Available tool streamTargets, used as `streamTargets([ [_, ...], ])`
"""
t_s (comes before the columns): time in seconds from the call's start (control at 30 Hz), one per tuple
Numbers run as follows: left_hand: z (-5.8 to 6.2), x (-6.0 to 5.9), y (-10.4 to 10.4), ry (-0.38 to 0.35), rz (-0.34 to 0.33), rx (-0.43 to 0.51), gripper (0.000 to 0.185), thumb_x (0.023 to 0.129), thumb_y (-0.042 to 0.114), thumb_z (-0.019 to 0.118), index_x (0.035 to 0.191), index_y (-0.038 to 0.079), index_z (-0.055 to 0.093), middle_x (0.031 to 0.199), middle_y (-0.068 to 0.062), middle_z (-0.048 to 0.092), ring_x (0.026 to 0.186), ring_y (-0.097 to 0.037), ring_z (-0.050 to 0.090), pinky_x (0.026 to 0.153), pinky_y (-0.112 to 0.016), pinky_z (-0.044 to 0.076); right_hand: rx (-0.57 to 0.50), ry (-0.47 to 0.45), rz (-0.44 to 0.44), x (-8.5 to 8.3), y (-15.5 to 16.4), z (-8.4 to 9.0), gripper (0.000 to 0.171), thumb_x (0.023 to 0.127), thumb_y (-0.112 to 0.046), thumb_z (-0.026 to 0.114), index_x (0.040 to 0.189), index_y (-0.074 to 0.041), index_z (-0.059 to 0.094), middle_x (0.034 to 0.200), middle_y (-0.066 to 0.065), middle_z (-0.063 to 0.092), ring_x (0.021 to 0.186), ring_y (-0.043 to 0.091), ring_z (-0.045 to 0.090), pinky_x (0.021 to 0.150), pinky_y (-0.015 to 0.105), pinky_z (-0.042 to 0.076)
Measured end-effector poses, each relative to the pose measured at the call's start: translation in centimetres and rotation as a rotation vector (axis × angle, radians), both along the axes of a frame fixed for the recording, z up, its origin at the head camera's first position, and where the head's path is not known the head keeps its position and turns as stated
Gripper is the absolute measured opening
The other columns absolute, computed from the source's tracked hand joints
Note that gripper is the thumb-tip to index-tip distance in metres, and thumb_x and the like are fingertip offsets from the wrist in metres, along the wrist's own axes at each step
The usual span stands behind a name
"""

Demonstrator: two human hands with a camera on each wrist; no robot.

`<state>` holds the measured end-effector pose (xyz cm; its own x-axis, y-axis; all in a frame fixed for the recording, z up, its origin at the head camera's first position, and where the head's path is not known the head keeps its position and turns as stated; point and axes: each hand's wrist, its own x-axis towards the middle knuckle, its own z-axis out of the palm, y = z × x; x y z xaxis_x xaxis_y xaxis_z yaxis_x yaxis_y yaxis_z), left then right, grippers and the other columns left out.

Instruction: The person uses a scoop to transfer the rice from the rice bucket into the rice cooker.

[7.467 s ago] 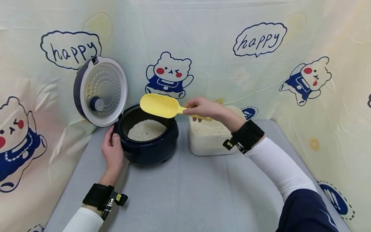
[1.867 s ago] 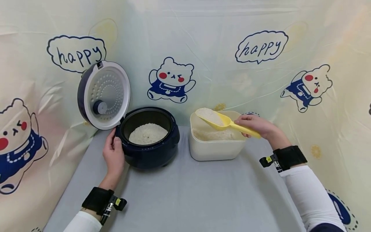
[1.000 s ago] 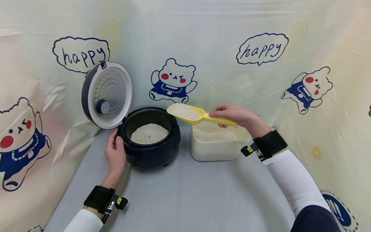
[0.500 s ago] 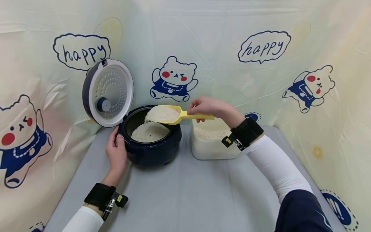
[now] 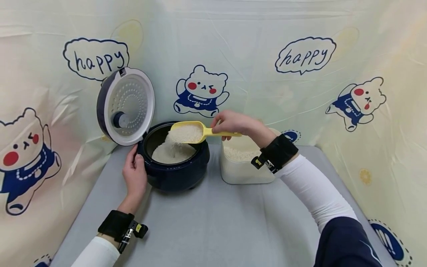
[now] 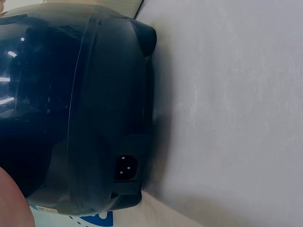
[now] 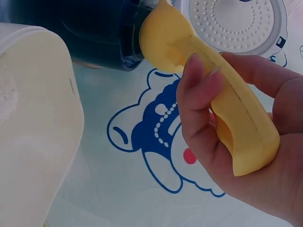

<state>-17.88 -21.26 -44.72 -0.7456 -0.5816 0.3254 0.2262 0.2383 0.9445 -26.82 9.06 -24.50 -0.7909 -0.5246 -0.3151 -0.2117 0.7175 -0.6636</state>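
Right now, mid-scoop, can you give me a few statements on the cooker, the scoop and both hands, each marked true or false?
1. The right hand holds the yellow scoop tipped over the rice cooker, and rice is pouring into the pot. True.
2. The cooker's lid is closed. False: it stands open, hinged up at the back left.
3. The left hand rests against the cooker's left side. True.
4. The white container beside the cooker is empty. False: rice lies in it.
5. The scoop's handle is pinched in the left hand. False: the right hand's fingers wrap it.
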Motion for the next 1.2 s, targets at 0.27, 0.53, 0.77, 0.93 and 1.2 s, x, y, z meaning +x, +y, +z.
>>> streamTargets([
  [0.27,-0.4,-0.4,-0.4,0.002,0.015,-0.011,0.045,0.105,0.015,0.046,0.146,0.013,0.063,0.137,-0.011,0.066,0.106,0.002,0.050,0.094,-0.015,0.037,0.048,0.081,-0.024,0.2,-0.8,1.0,0.025,0.101,-0.009,0.062,0.124,-0.001,0.068,0.105,0.016,0.066,0.070,0.024,0.063,0.066,0.028,0.056],
  [0.53,1.8,1.0,0.9,0.015,0.004,0.005,0.046,0.103,0.010,0.044,0.145,0.001,0.060,0.139,-0.021,0.063,0.105,0.004,0.049,0.094,-0.015,0.037,0.091,0.168,-0.028,0.5,-1.1,1.4,0.027,0.100,-0.008,0.060,0.126,0.000,0.065,0.105,0.015,0.068,0.075,0.026,0.062,0.075,0.037,0.059],
  [0.77,2.7,1.9,1.3,0.015,-0.009,-0.006,0.047,0.103,0.011,0.042,0.145,-0.002,0.059,0.141,-0.026,0.060,0.106,0.004,0.051,0.094,-0.015,0.038,0.144,0.278,-0.006,1.0,-1.5,1.5,0.036,0.101,-0.008,0.059,0.136,0.000,0.058,0.111,0.015,0.067,0.081,0.024,0.060,0.075,0.033,0.055],
  [0.93,2.9,2.1,1.5,0.008,-0.019,0.000,0.046,0.104,0.010,0.042,0.145,-0.002,0.058,0.142,-0.023,0.060,0.108,0.005,0.050,0.094,-0.014,0.038,0.198,0.405,0.030,1.4,-1.9,1.3,0.036,0.098,-0.005,0.060,0.134,0.001,0.061,0.116,0.015,0.066,0.094,0.026,0.056,0.084,0.034,0.050],
  [1.2,3.1,2.2,1.6,0.001,-0.032,-0.004,0.046,0.105,0.011,0.042,0.147,-0.001,0.057,0.144,-0.022,0.059,0.108,0.004,0.050,0.095,-0.015,0.038,0.208,0.501,0.062,1.6,-2.0,0.6,0.037,0.097,-0.002,0.063,0.133,-0.001,0.064,0.118,0.014,0.069,0.098,0.027,0.059,0.091,0.038,0.050],
])
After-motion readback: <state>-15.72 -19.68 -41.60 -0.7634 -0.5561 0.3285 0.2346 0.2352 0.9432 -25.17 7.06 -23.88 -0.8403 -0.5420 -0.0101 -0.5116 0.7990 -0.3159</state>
